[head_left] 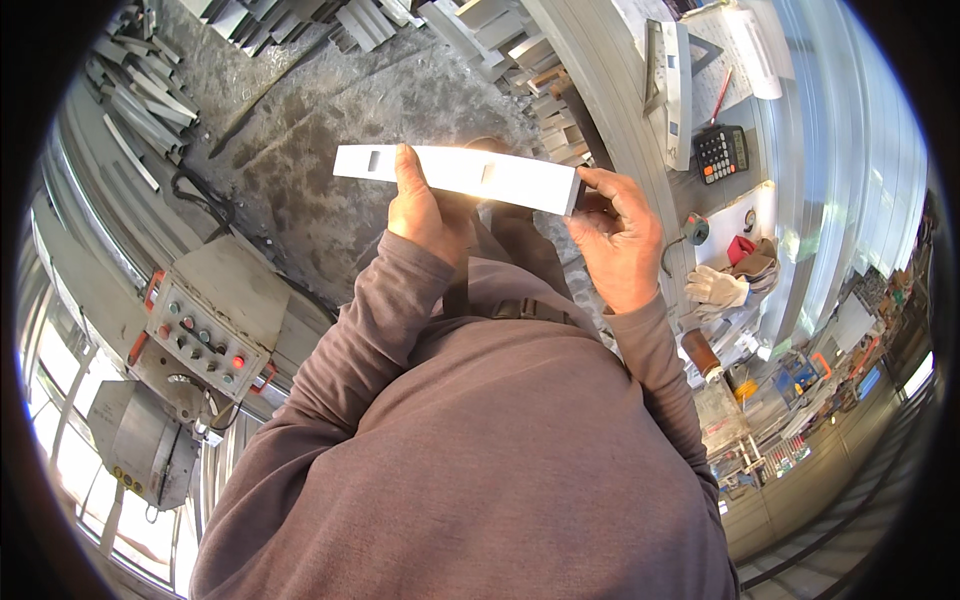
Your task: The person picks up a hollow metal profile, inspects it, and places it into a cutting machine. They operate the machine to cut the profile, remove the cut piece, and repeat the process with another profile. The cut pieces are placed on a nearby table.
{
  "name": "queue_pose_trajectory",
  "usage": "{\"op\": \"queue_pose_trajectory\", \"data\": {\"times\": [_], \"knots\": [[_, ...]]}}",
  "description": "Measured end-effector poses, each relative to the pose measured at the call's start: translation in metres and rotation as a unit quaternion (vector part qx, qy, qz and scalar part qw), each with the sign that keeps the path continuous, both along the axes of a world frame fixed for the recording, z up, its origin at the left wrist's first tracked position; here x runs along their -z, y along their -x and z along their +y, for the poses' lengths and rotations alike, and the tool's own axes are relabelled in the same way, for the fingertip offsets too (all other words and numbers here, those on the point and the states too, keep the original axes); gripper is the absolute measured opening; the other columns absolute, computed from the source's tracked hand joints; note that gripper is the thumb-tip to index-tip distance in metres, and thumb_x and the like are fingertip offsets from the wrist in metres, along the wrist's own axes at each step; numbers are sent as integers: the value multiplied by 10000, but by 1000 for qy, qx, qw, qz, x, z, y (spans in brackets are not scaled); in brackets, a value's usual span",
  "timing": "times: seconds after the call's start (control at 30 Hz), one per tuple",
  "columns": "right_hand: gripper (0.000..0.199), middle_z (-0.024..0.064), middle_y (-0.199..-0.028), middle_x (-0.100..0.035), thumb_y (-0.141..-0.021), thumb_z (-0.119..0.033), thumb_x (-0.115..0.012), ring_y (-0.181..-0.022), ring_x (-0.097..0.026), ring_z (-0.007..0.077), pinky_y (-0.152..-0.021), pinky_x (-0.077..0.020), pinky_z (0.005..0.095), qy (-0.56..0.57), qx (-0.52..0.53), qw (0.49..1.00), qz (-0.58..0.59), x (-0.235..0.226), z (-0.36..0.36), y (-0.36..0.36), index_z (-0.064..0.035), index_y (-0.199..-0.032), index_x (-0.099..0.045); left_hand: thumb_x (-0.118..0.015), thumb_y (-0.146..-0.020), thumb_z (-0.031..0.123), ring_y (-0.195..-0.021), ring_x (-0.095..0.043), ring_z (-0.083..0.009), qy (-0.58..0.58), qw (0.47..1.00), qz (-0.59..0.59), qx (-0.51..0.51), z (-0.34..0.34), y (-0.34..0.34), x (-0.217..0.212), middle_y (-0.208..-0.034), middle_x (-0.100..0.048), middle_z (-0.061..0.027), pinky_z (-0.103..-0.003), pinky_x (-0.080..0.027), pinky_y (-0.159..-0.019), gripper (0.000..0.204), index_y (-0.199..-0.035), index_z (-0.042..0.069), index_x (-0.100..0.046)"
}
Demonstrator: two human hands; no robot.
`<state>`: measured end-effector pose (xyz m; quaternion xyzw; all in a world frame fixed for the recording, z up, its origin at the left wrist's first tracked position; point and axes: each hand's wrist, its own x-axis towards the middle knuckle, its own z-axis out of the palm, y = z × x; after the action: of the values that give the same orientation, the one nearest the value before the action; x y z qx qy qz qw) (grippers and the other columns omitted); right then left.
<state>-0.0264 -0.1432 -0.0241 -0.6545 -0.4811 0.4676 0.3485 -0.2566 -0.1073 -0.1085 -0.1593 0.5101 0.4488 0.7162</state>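
A white metal profile [455,172] with two rectangular cut-outs is held out in front of my body, nearly level and sloping slightly down to the right. Sunlight glares off its middle. My left hand [428,215] grips it left of centre, thumb across the top face and fingers hidden underneath. At the right end, my right hand [620,235] has its thumb and fingers closed around the profile's cut end. Whether the right fingertips also hold something small there cannot be made out.
A control panel [215,335] with buttons stands at the left. On the right-hand bench lie another cut profile [678,100], a calculator [721,153], a red pencil [721,95], a tape measure [695,229] and work gloves [716,288]. Stacked metal offcuts [365,22] line the far floor.
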Motion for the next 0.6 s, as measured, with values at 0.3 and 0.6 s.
{"op": "queue_pose_trajectory", "data": {"times": [0.3, 0.6], "knots": [[533, 107, -1369, -638, -945, -102, -734, -1174, -657, 177, -1040, -564, 341, 165, 74, 922, 343, -8, -61, -72, 16, -1449, -609, -567, -1135, 504, -1258, -666, -310, -171, 977, -50, 118, 32, -55, -9, -1356, -700, -99, -506, -516, -1130, 548, -1476, 75, -576], [584, 138, -1291, -724, -979, -235, -752, -1139, -698, 193, -987, -585, 334, 193, 183, 817, 512, -7, -129, -122, 68, -1453, -596, -548, -1084, 646, -1236, -694, -335, -224, 891, -175, 354, 14, -193, -34, -1415, -680, -224, -502, -565, -1087, 791, -1575, 27, -501]]}}
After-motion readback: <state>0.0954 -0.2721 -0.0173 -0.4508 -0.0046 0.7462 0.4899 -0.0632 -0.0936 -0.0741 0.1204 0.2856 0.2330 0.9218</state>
